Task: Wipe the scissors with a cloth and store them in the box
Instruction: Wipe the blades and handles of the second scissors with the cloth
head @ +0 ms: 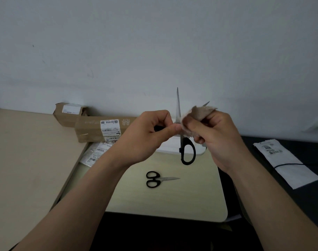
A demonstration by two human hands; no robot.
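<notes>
Fingers [168, 128] of the left hand [145, 138] curl round one black handle of the large scissors [188, 151], held open above the table [172, 200], one blade upright, while the right hand [219, 140] pinches the beige cloth [198, 114] round the other blade, a smaller pair [159, 179] lying on the table below.

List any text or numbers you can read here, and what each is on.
"3005" (last digit unsure): white pouch.
Long cardboard box: white logo and barcode label, print too small to read.
Rear cardboard box: label blurred.
Labelled bags beside them: unreadable.
</notes>
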